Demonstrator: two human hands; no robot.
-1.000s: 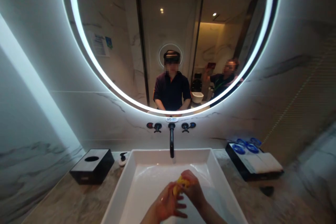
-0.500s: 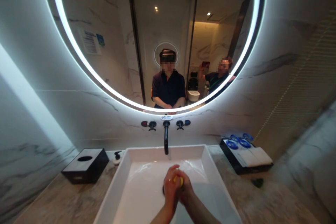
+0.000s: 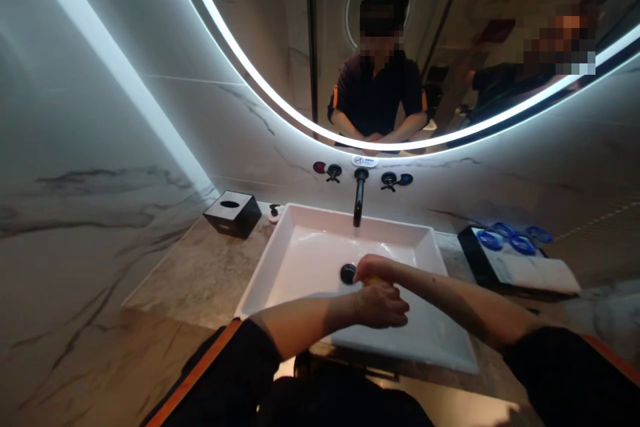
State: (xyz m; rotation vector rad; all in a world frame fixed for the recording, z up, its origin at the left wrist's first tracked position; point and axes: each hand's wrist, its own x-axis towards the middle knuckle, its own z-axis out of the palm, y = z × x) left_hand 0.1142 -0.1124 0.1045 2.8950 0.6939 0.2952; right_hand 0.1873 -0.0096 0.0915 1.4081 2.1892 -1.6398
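Over the white rectangular sink (image 3: pixel 300 267), my two hands press together, wrists crossing in from both sides. My left hand (image 3: pixel 383 305) is nearer to me, its fingers curled round a small yellow thing (image 3: pixel 373 281) that shows only as a sliver between the hands. My right hand (image 3: pixel 375 268) bends over the top of it from the right, fingers closed and partly hidden. Just left of the hands lies the dark round drain (image 3: pixel 349 273). The black faucet (image 3: pixel 358 200) hangs beyond them, with no water visible coming from it.
Left of the sink are a tissue box (image 3: pixel 233 213) and a small soap dispenser (image 3: pixel 274 213). On the right, a black tray (image 3: pixel 475 260) holds blue rings (image 3: pixel 523 244) and white towels (image 3: pixel 543 273). The round mirror (image 3: pixel 280 33) shows two people.
The view has tilted down and shifted, so both forearms and sleeves now show. My hands have turned against each other, still together around the yellow thing.
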